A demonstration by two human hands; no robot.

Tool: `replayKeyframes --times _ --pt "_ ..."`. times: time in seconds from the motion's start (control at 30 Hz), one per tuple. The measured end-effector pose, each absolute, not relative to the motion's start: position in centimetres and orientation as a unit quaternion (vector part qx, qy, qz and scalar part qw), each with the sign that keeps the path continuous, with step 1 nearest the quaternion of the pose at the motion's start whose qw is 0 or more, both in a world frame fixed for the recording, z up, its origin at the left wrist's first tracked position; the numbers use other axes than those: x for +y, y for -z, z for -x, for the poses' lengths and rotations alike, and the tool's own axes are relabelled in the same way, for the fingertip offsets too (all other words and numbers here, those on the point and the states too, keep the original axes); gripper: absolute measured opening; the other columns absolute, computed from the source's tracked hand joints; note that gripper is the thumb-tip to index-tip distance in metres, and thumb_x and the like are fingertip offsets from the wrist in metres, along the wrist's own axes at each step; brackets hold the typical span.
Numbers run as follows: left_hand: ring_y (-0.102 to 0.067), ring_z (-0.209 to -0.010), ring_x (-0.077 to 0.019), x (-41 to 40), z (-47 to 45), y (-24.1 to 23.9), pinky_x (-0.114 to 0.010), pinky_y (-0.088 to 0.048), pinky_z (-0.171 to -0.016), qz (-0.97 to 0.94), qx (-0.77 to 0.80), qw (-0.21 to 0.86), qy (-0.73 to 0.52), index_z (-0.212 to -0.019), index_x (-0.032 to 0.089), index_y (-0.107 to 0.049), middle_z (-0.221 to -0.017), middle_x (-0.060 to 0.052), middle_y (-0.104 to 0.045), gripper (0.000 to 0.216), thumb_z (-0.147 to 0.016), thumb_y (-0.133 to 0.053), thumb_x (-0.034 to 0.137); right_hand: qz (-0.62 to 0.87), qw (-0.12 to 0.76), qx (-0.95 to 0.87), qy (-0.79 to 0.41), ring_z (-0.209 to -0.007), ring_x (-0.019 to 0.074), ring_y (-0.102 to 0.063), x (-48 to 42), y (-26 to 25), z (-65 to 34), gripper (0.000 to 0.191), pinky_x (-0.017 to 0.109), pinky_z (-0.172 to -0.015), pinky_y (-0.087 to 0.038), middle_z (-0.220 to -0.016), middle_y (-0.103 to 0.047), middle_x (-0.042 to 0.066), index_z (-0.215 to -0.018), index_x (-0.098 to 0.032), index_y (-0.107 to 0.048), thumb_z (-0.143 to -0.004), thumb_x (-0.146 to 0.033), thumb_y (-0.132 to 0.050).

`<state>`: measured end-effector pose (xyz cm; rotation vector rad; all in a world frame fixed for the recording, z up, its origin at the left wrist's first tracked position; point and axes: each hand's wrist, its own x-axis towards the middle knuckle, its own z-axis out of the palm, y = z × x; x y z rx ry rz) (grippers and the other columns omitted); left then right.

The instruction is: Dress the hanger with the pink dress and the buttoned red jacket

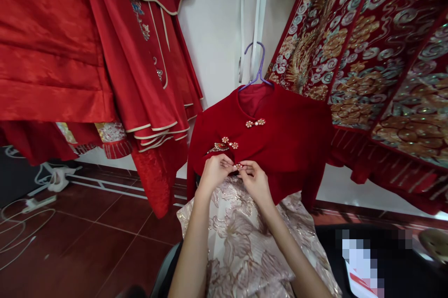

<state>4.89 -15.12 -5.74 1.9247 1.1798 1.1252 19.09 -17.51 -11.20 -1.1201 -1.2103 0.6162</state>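
- The left hand (215,172) is just below the centre of the frame. Its fingers are drawn in narrow, and thumb and forefinger pinch the left end of the lowest pearl clasp (239,166).
- The right hand (255,180) is just to the right of it, also pinched narrow, with its fingertips on the right end of the same clasp (the two hands nearly touch there).
- The clasp lies between the fingertips of both hands, at the lower front edge of a red velvet jacket (287,139), and above both wrists in the frame.
- The jacket hangs in the middle of the frame on a purple hanger (257,62) against a white wall (217,32).
- Two more clasps sit higher on the jacket front, the middle clasp (229,143) just above the left hand and the top clasp (255,123) near the collar.
- A pale brocade skirt (245,242) hangs below the jacket, behind both forearms.
- Red satin garments (52,55) fill the upper left of the frame.
- Embroidered red panels (367,46) fill the upper right.
- White cables (21,223) lie on the dark red tile floor (87,232) at lower left.
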Motion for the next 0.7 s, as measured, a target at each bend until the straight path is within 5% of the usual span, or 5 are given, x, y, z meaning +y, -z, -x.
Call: replayKeyframes --times 0.7 --pt "-0.068 -0.069 -0.0149 -14.3 -4.7 6.7 -0.025 -0.053 -0.067 -0.657 0.448 0.408 -0.448 -0.071 0.014 -0.066 -0.074 -0.005 -0.072 0.024 -0.058 -0.082 0.025 0.486 0.639 -0.535 -0.266 -0.077 0.0181 -0.065 -17.8 10.8 -18.9 0.022 0.033 -0.07 -0.057 -0.085 -0.066 0.006 -0.093 -0.017 -0.061 -0.076 -0.032 -0.057"
